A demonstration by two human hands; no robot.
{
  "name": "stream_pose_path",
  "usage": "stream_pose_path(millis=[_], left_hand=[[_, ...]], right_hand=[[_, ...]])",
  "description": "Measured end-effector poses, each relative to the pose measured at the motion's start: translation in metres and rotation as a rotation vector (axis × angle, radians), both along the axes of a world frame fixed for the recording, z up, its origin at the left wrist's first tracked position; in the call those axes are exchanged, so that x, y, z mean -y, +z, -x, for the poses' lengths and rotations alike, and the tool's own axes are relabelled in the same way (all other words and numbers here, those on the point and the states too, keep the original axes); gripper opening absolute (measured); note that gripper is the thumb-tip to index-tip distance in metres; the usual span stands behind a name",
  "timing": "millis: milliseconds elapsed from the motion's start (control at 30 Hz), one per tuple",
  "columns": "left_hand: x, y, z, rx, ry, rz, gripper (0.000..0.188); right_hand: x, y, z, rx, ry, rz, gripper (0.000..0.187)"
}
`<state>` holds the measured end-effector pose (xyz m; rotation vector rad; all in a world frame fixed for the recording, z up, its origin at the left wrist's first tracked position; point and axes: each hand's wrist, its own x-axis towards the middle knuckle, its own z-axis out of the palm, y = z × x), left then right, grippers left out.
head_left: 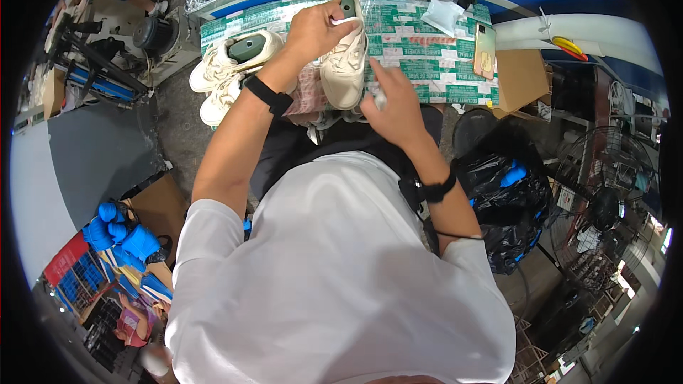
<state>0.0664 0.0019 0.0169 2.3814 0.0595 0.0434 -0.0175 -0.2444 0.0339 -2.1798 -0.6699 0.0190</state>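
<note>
My left hand (313,28) grips the heel end of a cream sneaker (344,64) that lies lengthwise on the green-and-white patterned tabletop (420,50). A grey-green form shows inside its opening. My right hand (393,107) is at the sneaker's toe end with its fingers curled around something small and pale that I cannot make out. A second cream sneaker (238,53) with the same grey-green insert lies to the left, and a third (217,103) sits below it at the table's edge.
A phone (484,50) and a small white plastic packet (442,14) lie on the table's right part. A black bag (501,185) with blue items sits at my right, a fan (605,206) beyond it. Blue shoe forms (121,231) are piled lower left.
</note>
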Motion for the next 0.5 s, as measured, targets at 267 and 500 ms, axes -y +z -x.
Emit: stream_pose_path(millis=[267,500], left_hand=[[0.0,-0.009,0.005,-0.002,0.027,0.082,0.05],[-0.004,-0.018,0.002,0.046,0.024,0.13,0.05]], right_hand=[[-0.009,-0.023,-0.019,0.058,0.001,0.09,0.068],[-0.013,-0.025,-0.017,0.163,-0.002,0.144,0.069]])
